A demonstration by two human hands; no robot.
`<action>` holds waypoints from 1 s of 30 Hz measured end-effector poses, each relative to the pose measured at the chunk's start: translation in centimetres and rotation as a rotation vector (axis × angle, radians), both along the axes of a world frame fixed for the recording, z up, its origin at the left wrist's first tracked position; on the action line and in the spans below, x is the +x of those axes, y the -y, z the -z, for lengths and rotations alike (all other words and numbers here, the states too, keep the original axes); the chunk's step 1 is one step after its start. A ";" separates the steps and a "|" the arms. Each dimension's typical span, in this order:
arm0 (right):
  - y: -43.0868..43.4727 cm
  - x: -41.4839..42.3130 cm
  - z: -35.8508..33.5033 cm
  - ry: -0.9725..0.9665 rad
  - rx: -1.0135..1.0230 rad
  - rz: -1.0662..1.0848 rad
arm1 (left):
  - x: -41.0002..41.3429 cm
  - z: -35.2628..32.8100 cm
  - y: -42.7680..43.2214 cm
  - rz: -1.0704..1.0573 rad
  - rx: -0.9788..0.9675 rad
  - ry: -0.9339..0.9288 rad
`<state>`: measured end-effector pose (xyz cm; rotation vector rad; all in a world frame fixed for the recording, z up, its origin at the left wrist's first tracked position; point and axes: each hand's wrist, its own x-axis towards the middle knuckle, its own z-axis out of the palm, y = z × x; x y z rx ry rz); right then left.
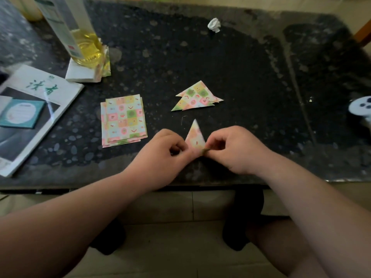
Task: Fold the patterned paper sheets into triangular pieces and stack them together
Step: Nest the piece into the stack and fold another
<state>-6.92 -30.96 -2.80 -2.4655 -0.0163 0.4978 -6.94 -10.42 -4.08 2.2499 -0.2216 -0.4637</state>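
Observation:
A narrow folded triangle of patterned paper [195, 137] stands point-up between my hands near the table's front edge. My left hand [168, 155] pinches its lower left corner and my right hand [234, 149] pinches its lower right corner. Just beyond it lies a pile of folded triangular pieces [195, 97], overlapped and flat on the dark table. To the left sits a stack of unfolded patterned sheets [123, 120], squared up and slightly fanned.
On the black speckled table [251, 77], a magazine with a teal card [30, 109] lies at the left edge. A bottle of yellow liquid [84, 41] stands on white paper behind the sheets. A crumpled white paper ball [214, 25] sits far back. A white round object [361, 106] is at the right edge.

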 end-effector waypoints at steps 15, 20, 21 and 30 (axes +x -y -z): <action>1.0 -1.7 -0.4 0.425 0.254 0.018 | 0.5 -2.4 -0.7 -0.397 -0.602 -0.345; 0.3 -1.5 -0.4 0.255 0.332 0.174 | 0.2 -2.5 -1.0 -0.385 -0.611 -0.295; 0.2 -1.5 -0.4 0.223 0.368 0.181 | 0.1 -2.4 -1.0 -0.381 -0.592 -0.276; -1.1 -1.6 -1.2 -0.101 0.678 0.189 | 0.0 -2.1 -1.3 -0.268 -0.421 -0.158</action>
